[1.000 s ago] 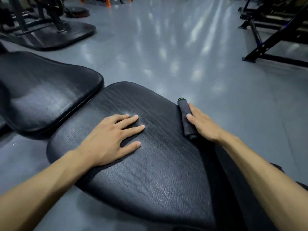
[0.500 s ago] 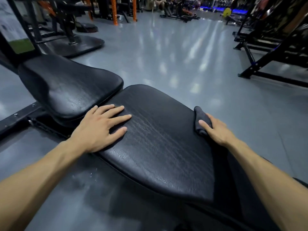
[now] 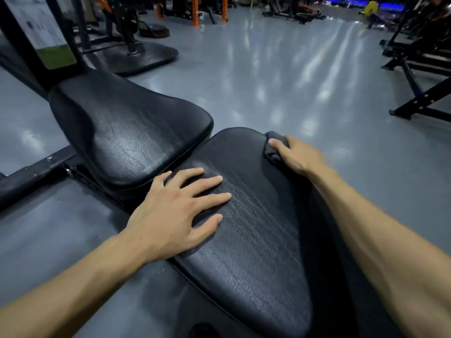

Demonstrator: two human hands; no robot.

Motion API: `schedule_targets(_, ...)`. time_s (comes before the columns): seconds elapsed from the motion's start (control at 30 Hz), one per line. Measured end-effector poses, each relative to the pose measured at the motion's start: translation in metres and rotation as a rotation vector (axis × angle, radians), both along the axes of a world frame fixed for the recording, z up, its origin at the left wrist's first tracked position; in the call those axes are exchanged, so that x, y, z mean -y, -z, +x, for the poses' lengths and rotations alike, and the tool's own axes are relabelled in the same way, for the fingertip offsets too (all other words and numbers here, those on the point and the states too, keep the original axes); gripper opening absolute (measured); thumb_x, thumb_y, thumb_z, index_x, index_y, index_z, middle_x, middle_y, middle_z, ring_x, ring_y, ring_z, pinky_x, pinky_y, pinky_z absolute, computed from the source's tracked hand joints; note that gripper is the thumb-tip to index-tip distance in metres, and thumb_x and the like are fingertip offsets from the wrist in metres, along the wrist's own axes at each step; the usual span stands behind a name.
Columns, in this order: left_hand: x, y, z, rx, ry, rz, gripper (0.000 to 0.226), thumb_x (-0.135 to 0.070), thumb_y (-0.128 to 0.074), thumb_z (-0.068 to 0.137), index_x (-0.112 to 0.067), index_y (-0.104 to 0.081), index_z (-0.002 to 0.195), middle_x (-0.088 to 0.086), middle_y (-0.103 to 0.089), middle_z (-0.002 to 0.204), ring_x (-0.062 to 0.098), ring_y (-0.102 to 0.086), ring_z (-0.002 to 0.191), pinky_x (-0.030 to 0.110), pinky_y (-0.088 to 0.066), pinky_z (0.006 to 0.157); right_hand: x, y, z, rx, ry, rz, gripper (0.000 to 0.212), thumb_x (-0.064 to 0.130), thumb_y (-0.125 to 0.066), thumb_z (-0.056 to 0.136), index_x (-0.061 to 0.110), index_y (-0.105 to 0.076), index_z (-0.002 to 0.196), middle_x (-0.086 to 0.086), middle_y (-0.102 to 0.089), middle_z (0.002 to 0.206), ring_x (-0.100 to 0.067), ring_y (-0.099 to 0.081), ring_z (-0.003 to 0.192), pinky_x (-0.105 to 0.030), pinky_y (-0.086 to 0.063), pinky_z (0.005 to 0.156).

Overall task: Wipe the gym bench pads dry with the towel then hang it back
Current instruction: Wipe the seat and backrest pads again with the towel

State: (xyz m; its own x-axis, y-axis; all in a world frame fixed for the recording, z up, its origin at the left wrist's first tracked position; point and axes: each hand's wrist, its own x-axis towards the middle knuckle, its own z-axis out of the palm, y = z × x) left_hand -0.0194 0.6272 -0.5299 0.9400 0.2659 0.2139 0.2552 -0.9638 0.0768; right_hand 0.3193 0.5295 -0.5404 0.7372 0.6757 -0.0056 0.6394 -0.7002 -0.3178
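A: At left, what has changed since half a second ago?
B: Back pad (image 3: 136,132) looms larger; left hand (image 3: 175,211) stays flat, fingers spread, on seat pad (image 3: 256,240); right hand (image 3: 296,154), now farther up, grips the bunched dark towel (image 3: 273,147) at the pad's edge.
A: Surroundings?
B: Glossy grey floor (image 3: 280,81); black frames (image 3: 419,69) at right.

The near pad (image 3: 256,240) is black leather-like vinyl, finely cracked and creased, with a dull sheen. The far pad (image 3: 127,132) has the same grained black cover, glossier where light strikes it. The towel (image 3: 273,152) is dark, matt cloth, soft and bunched. The frame (image 3: 31,172) is matt black metal with bolts. The floor (image 3: 268,76) is smooth, glossy grey, mirroring the lights.
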Motion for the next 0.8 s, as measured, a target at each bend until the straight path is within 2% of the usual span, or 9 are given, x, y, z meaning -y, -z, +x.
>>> schedule_targets(0.1,0.000,-0.001,0.000,-0.019,0.006,0.024,0.046,-0.062,-0.039,0.096,-0.054,-0.051,0.139,-0.023,-0.046,0.153,0.018,-0.043,0.143,0.059,-0.038,0.108,-0.019,-0.005,-0.001,-0.013,-0.081,0.006,0.077,0.085,-0.019,0.083,0.026,-0.054,0.117,-0.014,-0.068,0.122,-0.036,-0.061,0.111,-0.045,-0.046,0.093)
schedule_targets(0.2,-0.001,-0.005,-0.002,-0.024,0.020,0.040,0.044,-0.058,-0.042,0.096,-0.053,-0.052,0.139,-0.021,-0.046,0.153,0.018,-0.044,0.142,0.055,-0.038,0.108,0.014,-0.005,0.008,-0.047,-0.115,0.027,0.091,0.095,-0.012,0.076,0.030,-0.055,0.123,-0.010,-0.069,0.120,-0.035,-0.062,0.108,-0.047,-0.049,0.094)
schedule_targets(0.23,-0.001,-0.007,-0.002,-0.030,0.023,0.038,0.044,-0.058,-0.043,0.096,-0.053,-0.052,0.139,-0.021,-0.046,0.153,0.017,-0.044,0.142,0.054,-0.038,0.108,0.025,-0.003,0.010,-0.062,-0.098,0.035,0.093,0.097,-0.010,0.074,0.031,-0.057,0.119,-0.009,-0.070,0.117,-0.035,-0.063,0.106,-0.047,-0.049,0.093)
schedule_targets(0.33,-0.001,-0.010,0.001,-0.042,0.020,0.042,0.045,-0.057,-0.046,0.095,-0.053,-0.052,0.139,-0.021,-0.046,0.153,0.017,-0.045,0.141,0.054,-0.038,0.108,0.031,0.001,0.018,-0.084,-0.078,0.036,0.089,0.098,-0.010,0.071,0.027,-0.058,0.097,-0.009,-0.070,0.100,-0.033,-0.063,0.095,-0.044,-0.050,0.086)
schedule_targets(0.4,0.000,-0.010,0.003,-0.050,0.008,0.041,0.046,-0.057,-0.048,0.093,-0.053,-0.052,0.139,-0.021,-0.047,0.153,0.018,-0.045,0.141,0.057,-0.037,0.108,0.015,-0.004,0.021,-0.089,-0.088,0.010,0.090,0.098,-0.007,0.070,0.025,-0.055,0.087,-0.011,-0.071,0.100,-0.033,-0.062,0.094,-0.044,-0.050,0.085)
schedule_targets(0.47,0.000,-0.010,0.004,-0.052,0.011,0.041,0.046,-0.057,-0.049,0.092,-0.053,-0.053,0.138,-0.021,-0.047,0.153,0.018,-0.045,0.141,0.058,-0.037,0.108,-0.010,-0.010,0.021,-0.095,-0.124,-0.004,0.087,0.093,-0.009,0.076,0.025,-0.062,0.090,-0.016,-0.072,0.112,-0.035,-0.063,0.102,-0.044,-0.050,0.090)
schedule_targets(0.6,0.001,-0.009,0.005,-0.045,0.004,0.038,0.045,-0.057,-0.047,0.093,-0.053,-0.053,0.137,-0.021,-0.046,0.153,0.017,-0.043,0.142,0.058,-0.035,0.109,-0.071,-0.023,0.008,-0.109,-0.201,-0.004,0.070,0.071,-0.026,0.097,0.021,-0.069,0.118,-0.021,-0.065,0.130,-0.038,-0.060,0.117,-0.042,-0.046,0.097)
schedule_targets(0.7,0.001,-0.010,0.004,-0.054,-0.001,0.009,0.043,-0.057,-0.045,0.094,-0.054,-0.054,0.137,-0.022,-0.047,0.153,0.017,-0.041,0.143,0.058,-0.033,0.109,-0.104,-0.033,-0.008,-0.070,-0.244,-0.046,0.062,0.068,-0.030,0.092,0.028,-0.071,0.113,-0.020,-0.066,0.126,-0.037,-0.061,0.113,-0.043,-0.048,0.099)
schedule_targets(0.8,0.001,-0.009,0.003,-0.059,0.017,-0.002,0.044,-0.059,-0.041,0.095,-0.054,-0.053,0.137,-0.021,-0.046,0.154,0.017,-0.038,0.145,0.060,-0.032,0.110,-0.133,-0.043,-0.039,-0.021,-0.334,-0.112,0.060,0.071,-0.028,0.083,0.032,-0.072,0.098,-0.010,-0.070,0.105,-0.031,-0.062,0.101,-0.040,-0.050,0.092)
